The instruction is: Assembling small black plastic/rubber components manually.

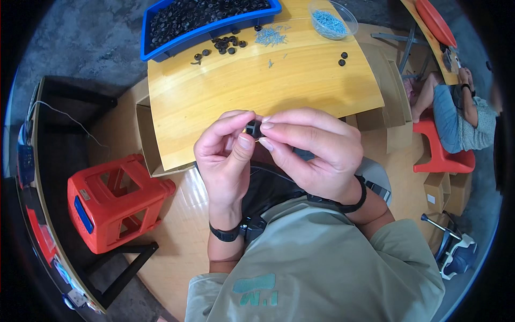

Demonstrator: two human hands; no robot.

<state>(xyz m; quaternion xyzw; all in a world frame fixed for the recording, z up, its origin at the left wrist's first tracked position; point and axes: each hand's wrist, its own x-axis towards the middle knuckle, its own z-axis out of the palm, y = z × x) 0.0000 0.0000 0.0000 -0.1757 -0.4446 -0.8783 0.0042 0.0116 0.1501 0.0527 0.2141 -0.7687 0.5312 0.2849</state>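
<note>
Just beyond the table's near edge, a small black round part [252,129] is held up between my two hands. My left hand [222,153] pinches it from the left with thumb and forefinger. On the other side, the fingertips of my right hand [322,147] close on its right edge, and they cover much of it. Whether a screw is also between the right fingertips cannot be made out. Similar black round pieces [232,51] lie loose on the wooden table [257,88], beside a pile of small silvery screws [271,36].
A blue tray [214,33] full of black pieces stands at the far left, a clear bowl [350,24] of screws at the far right. Two black pieces [342,63] lie near the right edge. Red stool [115,201] at left; another person [456,112] sits at right.
</note>
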